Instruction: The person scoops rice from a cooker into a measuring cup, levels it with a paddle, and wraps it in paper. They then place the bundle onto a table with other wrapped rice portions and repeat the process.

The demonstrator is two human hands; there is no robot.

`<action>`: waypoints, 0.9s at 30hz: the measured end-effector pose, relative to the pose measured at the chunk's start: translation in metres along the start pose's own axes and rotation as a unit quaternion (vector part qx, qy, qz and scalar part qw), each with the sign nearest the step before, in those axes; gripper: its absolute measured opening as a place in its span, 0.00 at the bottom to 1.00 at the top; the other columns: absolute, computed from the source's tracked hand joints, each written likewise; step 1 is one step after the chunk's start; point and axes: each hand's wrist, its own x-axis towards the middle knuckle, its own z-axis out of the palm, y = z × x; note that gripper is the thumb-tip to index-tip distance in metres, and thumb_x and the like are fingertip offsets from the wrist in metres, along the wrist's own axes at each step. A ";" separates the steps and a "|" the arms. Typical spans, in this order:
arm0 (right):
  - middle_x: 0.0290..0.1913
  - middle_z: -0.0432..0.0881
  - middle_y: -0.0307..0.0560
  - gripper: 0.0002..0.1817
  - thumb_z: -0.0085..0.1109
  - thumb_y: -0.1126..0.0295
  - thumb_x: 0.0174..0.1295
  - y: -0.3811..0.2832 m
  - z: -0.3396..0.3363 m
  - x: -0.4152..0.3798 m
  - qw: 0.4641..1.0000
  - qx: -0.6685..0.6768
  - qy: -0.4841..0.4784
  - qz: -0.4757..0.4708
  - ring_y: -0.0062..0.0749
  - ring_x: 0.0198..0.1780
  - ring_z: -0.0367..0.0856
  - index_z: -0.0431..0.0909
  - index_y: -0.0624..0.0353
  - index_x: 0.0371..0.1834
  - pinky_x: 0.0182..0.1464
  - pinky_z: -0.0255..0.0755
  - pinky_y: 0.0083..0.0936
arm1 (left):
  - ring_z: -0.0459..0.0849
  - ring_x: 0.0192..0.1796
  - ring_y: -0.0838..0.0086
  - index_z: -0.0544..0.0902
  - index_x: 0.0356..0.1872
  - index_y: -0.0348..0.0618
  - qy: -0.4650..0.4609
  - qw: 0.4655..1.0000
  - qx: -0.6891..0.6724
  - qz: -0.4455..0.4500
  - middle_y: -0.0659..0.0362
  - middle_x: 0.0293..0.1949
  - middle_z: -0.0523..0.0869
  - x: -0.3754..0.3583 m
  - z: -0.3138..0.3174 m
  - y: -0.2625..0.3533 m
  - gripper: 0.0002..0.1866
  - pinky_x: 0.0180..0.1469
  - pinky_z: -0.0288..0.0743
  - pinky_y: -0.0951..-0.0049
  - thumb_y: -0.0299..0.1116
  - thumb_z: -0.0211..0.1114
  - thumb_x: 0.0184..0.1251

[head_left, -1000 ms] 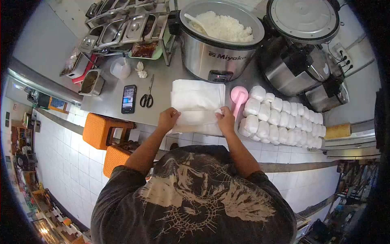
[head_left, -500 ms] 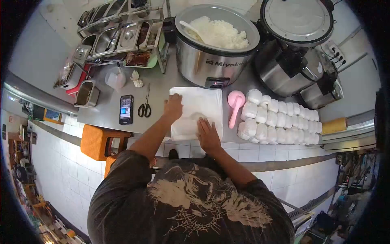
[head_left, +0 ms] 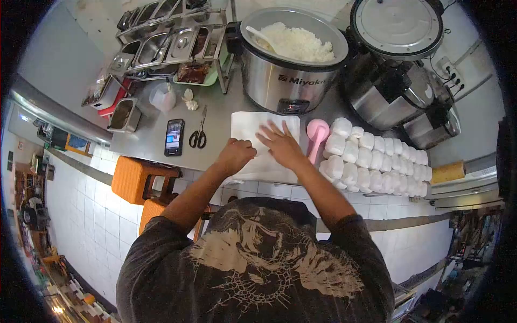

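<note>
A stack of white paper sheets (head_left: 264, 172) lies at the front edge of the steel table. Over its left part is my left hand (head_left: 236, 156), its fingers curled together; what they hold, if anything, is hidden. My right hand (head_left: 281, 146) rests on the sheets with fingers spread flat. Just right of the stack lies a pink rice scoop (head_left: 318, 131). Behind the paper stands a large rice cooker (head_left: 274, 75) full of white rice (head_left: 304, 43), with a white paddle (head_left: 261, 40) stuck in it.
Rows of white wrapped bundles (head_left: 377, 161) fill the table's right side. Black-handled scissors (head_left: 197, 139) and a phone (head_left: 174, 138) lie on the left. Metal food pans (head_left: 153, 51) sit on a rack behind them. More steel cookers (head_left: 388, 91) stand at back right. Orange stools (head_left: 132, 177) are below.
My left hand has moved from the stack's upper left corner down toward me, its fingers now curled. My right hand has slid up the paper, fingers spreading. The camera view has shifted slightly.
</note>
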 end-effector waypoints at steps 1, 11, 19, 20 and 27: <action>0.72 0.70 0.48 0.25 0.52 0.68 0.67 0.010 0.001 0.003 0.996 -0.012 -0.085 -0.036 0.46 0.77 0.63 0.73 0.56 0.68 0.79 0.47 0.60 | 0.85 0.45 0.63 0.83 0.34 0.49 -0.009 1.000 0.013 -0.024 0.60 0.36 0.83 -0.007 0.003 0.005 0.05 0.53 0.72 0.49 0.36 0.65 0.63; 0.77 0.61 0.59 0.29 0.47 0.67 0.72 -0.018 0.085 -0.065 0.986 0.158 0.002 0.054 0.52 0.78 0.59 0.60 0.67 0.75 0.77 0.56 0.48 | 0.49 0.82 0.48 0.55 0.76 0.28 -0.030 0.979 0.078 -0.186 0.41 0.79 0.55 -0.014 0.084 0.100 0.38 0.79 0.43 0.39 0.30 0.54 0.66; 0.81 0.44 0.70 0.46 0.57 0.51 0.69 -0.023 0.093 -0.089 0.970 0.127 -0.082 0.189 0.65 0.83 0.37 0.50 0.75 0.78 0.74 0.35 0.75 | 0.41 0.83 0.42 0.44 0.79 0.31 0.001 0.925 -0.120 -0.360 0.35 0.81 0.42 -0.028 0.127 0.089 0.45 0.76 0.35 0.30 0.26 0.53 0.61; 0.82 0.43 0.69 0.47 0.59 0.49 0.68 -0.022 0.091 -0.088 0.969 0.126 -0.090 0.191 0.65 0.83 0.34 0.52 0.74 0.77 0.72 0.31 0.80 | 0.40 0.83 0.41 0.44 0.80 0.33 -0.015 0.922 -0.113 -0.370 0.36 0.81 0.41 -0.028 0.123 0.089 0.45 0.75 0.33 0.28 0.26 0.54 0.60; 0.85 0.31 0.57 0.45 0.63 0.49 0.63 -0.003 0.063 -0.071 0.959 0.166 -0.180 0.143 0.66 0.83 0.24 0.59 0.71 0.76 0.68 0.27 0.87 | 0.24 0.81 0.35 0.59 0.80 0.55 -0.099 0.887 -0.121 -0.434 0.41 0.82 0.31 -0.020 0.112 0.073 0.41 0.70 0.26 0.19 0.32 0.58 0.61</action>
